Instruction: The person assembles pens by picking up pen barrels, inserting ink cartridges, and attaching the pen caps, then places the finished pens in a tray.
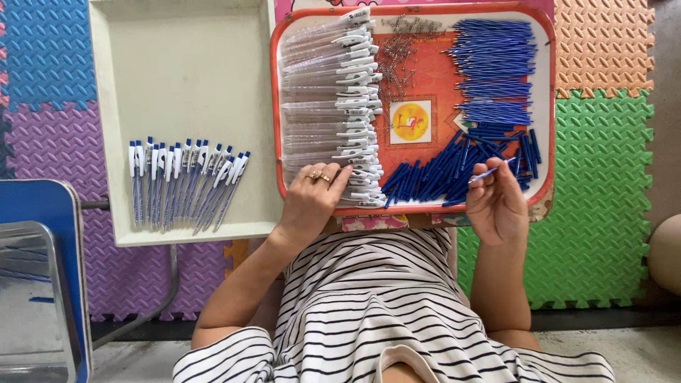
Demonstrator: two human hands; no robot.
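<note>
left hand (310,201) fingers resting on clear pen barrels (328,106), grasp unclear | right hand (496,206) pinching blue refill (491,171) over orange tray (540,186) near edge | springs (397,57) tiny, hard to read | finished pens (186,181) on cream tray (184,71), its top cut off

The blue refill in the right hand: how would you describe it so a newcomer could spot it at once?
Start at the orange tray on the person's lap, with clear pen barrels stacked on its left and blue refills heaped on its right. At the tray's near right edge, the right hand pinches one blue refill. It alone is lifted clear of the heap, held between fingertips.
</note>
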